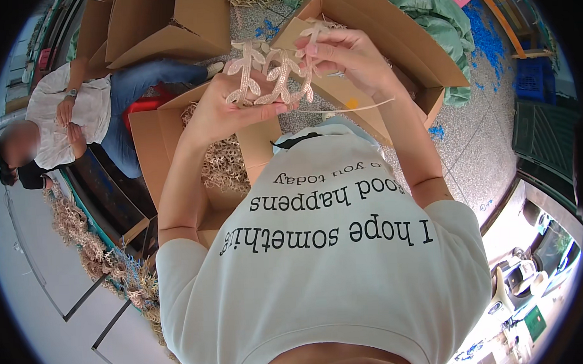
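Observation:
Both of my hands are raised over the cardboard boxes. My left hand [228, 110] is closed around pale beige leafy sprigs [279, 76], which look like moulded branches with small textured leaves. They stand up side by side above its fingers and thumb. My right hand [348, 55] pinches the upper part of another leafy sprig [308, 69] between thumb and fingers, to the right of the others. Its lower end comes down close to my left fingertips. A thin pale strip [356, 109] sticks out to the right below them; I cannot tell which piece it belongs to.
An open cardboard box [165, 145] at the left holds a heap of beige pieces [223, 162]. Another open box [422, 55] stands right. A seated person [71, 112] is at the far left, by a red stool [151, 103]. Blue scraps [489, 43] litter the right floor.

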Demonstrator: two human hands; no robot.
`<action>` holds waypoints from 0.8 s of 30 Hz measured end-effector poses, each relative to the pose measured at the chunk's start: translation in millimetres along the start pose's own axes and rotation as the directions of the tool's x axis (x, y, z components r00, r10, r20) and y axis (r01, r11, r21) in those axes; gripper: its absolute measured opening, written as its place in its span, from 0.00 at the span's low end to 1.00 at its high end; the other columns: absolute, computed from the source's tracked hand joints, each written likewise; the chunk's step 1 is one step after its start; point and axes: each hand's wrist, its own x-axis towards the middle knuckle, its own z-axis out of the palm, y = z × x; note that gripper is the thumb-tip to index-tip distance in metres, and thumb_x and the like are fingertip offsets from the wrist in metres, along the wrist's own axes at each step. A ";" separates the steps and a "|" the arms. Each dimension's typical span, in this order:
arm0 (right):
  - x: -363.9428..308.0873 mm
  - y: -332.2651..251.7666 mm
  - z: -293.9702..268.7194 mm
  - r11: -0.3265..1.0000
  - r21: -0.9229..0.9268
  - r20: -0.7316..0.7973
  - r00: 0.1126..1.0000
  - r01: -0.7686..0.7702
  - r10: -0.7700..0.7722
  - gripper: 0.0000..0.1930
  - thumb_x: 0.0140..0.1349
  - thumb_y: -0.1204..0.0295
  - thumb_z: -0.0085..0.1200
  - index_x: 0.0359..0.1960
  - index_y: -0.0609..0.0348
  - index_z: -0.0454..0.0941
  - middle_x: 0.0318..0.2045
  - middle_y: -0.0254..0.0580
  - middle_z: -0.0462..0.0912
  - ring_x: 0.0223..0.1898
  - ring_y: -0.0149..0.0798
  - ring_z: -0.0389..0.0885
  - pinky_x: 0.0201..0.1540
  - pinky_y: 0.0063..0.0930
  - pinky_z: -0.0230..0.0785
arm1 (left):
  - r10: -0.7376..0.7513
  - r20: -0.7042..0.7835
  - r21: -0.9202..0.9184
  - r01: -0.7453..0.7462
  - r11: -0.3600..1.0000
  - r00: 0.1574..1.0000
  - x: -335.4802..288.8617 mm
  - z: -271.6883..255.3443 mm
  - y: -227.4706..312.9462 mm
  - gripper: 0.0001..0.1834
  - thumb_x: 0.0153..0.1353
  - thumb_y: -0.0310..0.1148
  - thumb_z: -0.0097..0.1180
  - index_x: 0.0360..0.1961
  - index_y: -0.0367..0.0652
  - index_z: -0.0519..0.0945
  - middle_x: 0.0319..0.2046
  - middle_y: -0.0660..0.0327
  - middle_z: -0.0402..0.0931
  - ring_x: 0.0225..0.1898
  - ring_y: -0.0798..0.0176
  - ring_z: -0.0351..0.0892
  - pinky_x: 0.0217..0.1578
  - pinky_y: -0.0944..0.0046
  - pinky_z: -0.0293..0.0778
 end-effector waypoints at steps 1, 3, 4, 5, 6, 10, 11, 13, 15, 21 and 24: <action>-0.9 3.3 3.1 0.991 0.122 0.032 0.998 -0.058 0.054 0.15 0.59 0.69 0.54 0.45 0.66 0.74 0.39 0.42 0.79 0.39 0.31 0.78 0.41 0.26 0.73 | 0.001 0.001 0.000 -0.001 1.000 1.000 0.6 -1.2 -2.3 0.11 0.45 0.27 0.68 0.31 0.37 0.81 0.31 0.62 0.79 0.37 0.67 0.74 0.38 0.66 0.71; -4.4 10.1 12.0 0.963 0.242 0.074 0.992 -0.119 0.103 0.19 0.60 0.69 0.53 0.50 0.65 0.71 0.42 0.42 0.78 0.41 0.32 0.78 0.43 0.27 0.73 | 0.040 0.008 0.176 -0.041 0.984 0.999 -0.5 -6.1 -9.9 0.13 0.43 0.29 0.69 0.32 0.39 0.82 0.37 0.64 0.78 0.46 0.61 0.70 0.45 0.62 0.68; -7.1 13.2 16.6 0.895 0.400 0.128 0.979 -0.198 0.160 0.21 0.60 0.69 0.52 0.53 0.65 0.66 0.44 0.43 0.77 0.43 0.33 0.77 0.44 0.28 0.72 | 0.040 0.007 0.177 -0.041 0.983 0.999 -0.9 -8.7 -12.3 0.13 0.43 0.29 0.69 0.32 0.39 0.82 0.37 0.64 0.78 0.46 0.61 0.70 0.45 0.62 0.68; -9.0 15.8 20.3 0.795 0.540 0.189 0.960 -0.276 0.205 0.23 0.61 0.69 0.50 0.56 0.64 0.62 0.46 0.43 0.75 0.45 0.34 0.76 0.46 0.30 0.71 | -0.005 -0.017 0.154 0.008 0.988 1.000 -0.6 -11.3 -14.7 0.15 0.43 0.30 0.69 0.35 0.40 0.82 0.39 0.64 0.77 0.49 0.60 0.68 0.48 0.61 0.66; -9.9 18.5 23.8 0.796 0.540 0.189 0.960 -0.276 0.204 0.23 0.61 0.69 0.50 0.56 0.64 0.62 0.46 0.43 0.75 0.45 0.34 0.76 0.46 0.30 0.71 | -0.051 -0.039 0.130 0.055 0.990 0.998 0.3 -14.3 -16.4 0.17 0.43 0.31 0.69 0.37 0.42 0.82 0.42 0.64 0.76 0.52 0.58 0.65 0.51 0.60 0.64; -11.2 21.7 33.3 0.962 0.271 -0.102 0.994 -0.008 0.037 0.23 0.61 0.72 0.49 0.57 0.59 0.59 0.46 0.45 0.74 0.47 0.37 0.75 0.48 0.33 0.71 | 0.081 0.035 0.290 -0.087 0.953 0.996 7.0 -30.2 -18.6 0.23 0.44 0.32 0.68 0.44 0.43 0.79 0.44 0.62 0.76 0.50 0.59 0.67 0.51 0.61 0.64; -11.0 21.5 34.7 0.993 0.099 -0.160 0.986 0.059 -0.043 0.22 0.61 0.73 0.49 0.57 0.57 0.59 0.46 0.46 0.74 0.47 0.37 0.75 0.47 0.33 0.71 | -0.019 0.165 0.126 -0.002 0.992 0.986 9.1 -38.2 -10.8 0.25 0.44 0.33 0.68 0.46 0.43 0.78 0.45 0.62 0.75 0.51 0.59 0.67 0.52 0.61 0.63; -10.4 23.3 35.9 0.987 0.085 -0.159 0.980 0.135 -0.120 0.23 0.61 0.74 0.48 0.58 0.55 0.58 0.46 0.47 0.74 0.47 0.37 0.75 0.48 0.32 0.70 | -0.132 0.303 0.012 0.135 0.991 0.944 11.6 -42.6 2.4 0.29 0.44 0.34 0.68 0.50 0.43 0.74 0.46 0.59 0.75 0.50 0.56 0.69 0.54 0.61 0.61; -8.1 25.5 39.8 0.975 0.072 -0.151 0.969 0.209 -0.196 0.24 0.61 0.75 0.48 0.58 0.54 0.57 0.46 0.48 0.74 0.47 0.37 0.75 0.48 0.31 0.70 | -0.004 0.205 0.198 -0.037 0.979 0.979 15.3 -30.5 -6.1 0.29 0.44 0.36 0.68 0.50 0.44 0.75 0.46 0.58 0.75 0.49 0.55 0.70 0.55 0.59 0.60; -6.9 20.3 35.3 0.951 0.052 -0.199 0.936 0.305 -0.290 0.24 0.61 0.76 0.47 0.58 0.57 0.57 0.50 0.51 0.73 0.49 0.38 0.74 0.49 0.32 0.70 | 0.258 0.074 0.458 -0.263 0.849 0.963 16.4 -5.1 -25.6 0.16 0.48 0.37 0.65 0.40 0.49 0.81 0.40 0.63 0.79 0.49 0.60 0.70 0.56 0.59 0.56; -9.6 9.0 18.6 0.930 0.003 -0.197 0.912 0.367 -0.359 0.16 0.61 0.76 0.48 0.51 0.63 0.68 0.48 0.51 0.74 0.50 0.41 0.74 0.49 0.35 0.70 | 0.241 0.008 0.395 -0.224 0.891 0.971 12.0 -1.9 -29.5 0.12 0.49 0.35 0.64 0.37 0.47 0.82 0.37 0.67 0.80 0.45 0.62 0.71 0.54 0.60 0.57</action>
